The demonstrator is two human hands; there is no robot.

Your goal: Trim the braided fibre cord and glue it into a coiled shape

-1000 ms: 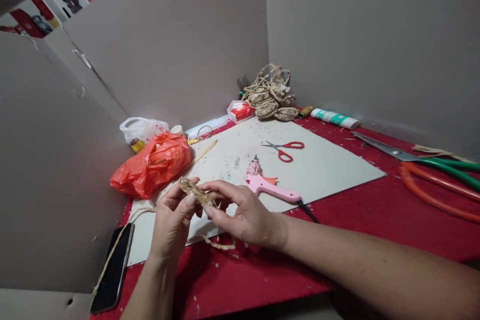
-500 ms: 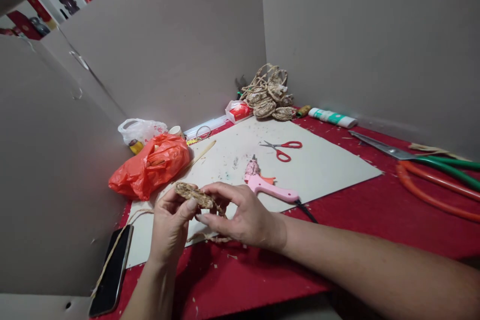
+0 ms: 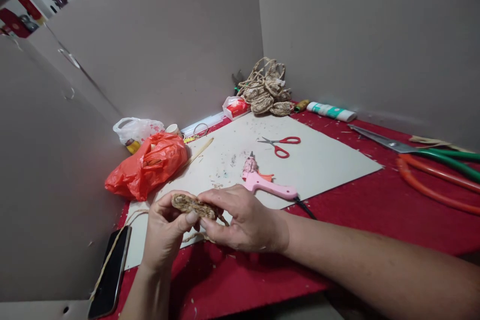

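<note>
Between my two hands is a small coil of tan twisted straw cord (image 3: 193, 206), raised over the near edge of the white board. My left hand (image 3: 167, 227) pinches its left end, thumb in front and fingers behind. At the right end, my right hand (image 3: 240, 215) grips the coil between thumb and fingers. A loose length of the cord (image 3: 108, 262) trails left across the phone, and another bit hangs below the hands. Just beyond my right hand lies a pink glue gun (image 3: 272, 187). The coil's far side is hidden by my fingers.
Small red-handled scissors (image 3: 281, 146) lie on the white board (image 3: 330, 165). A red plastic bag (image 3: 146, 165) stands left, a phone (image 3: 110, 272) near left. Large shears (image 3: 412, 150) lie right. Several cord coils (image 3: 264, 92) are piled in the corner between grey partitions (image 3: 356, 35).
My right hand's fingers have closed onto the coil's right end. The coil has tilted, showing more of its flat side, and sits slightly lower. The view has shifted a little.
</note>
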